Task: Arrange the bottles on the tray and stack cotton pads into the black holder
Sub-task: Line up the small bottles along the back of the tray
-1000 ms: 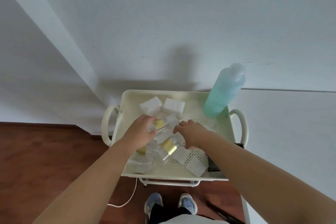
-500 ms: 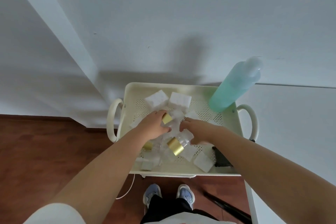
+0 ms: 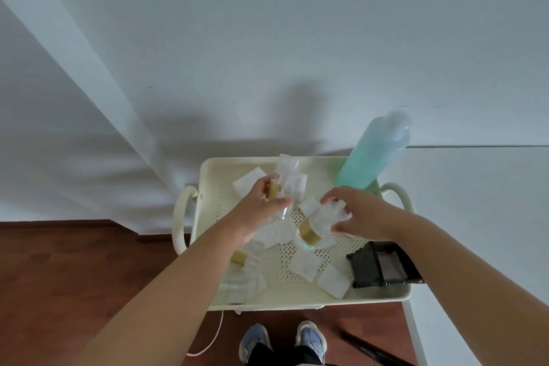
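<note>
Two clear gold-collared bottles are gripped over the cream tray [image 3: 300, 300]: left hand [image 3: 261, 205] holds one bottle [image 3: 282, 184], right hand [image 3: 362, 214] another [image 3: 318, 223]. No label is readable, even on the turquoise bottle [image 3: 371, 154].

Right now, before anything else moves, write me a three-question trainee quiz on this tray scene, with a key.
1. True or false: the black holder already has cotton pads stacked in it.
2. Multiple choice: where does the tall green bottle stand on the tray? A) far right corner B) near left corner C) centre
3. Fill in: each hand grips a clear bottle with a ____ band.

Key:
1. False; the holder looks empty, and pads such as the near one lie loose on the tray.
2. A
3. Gold; the left hand lifts one bottle, the right hand the other.
</note>
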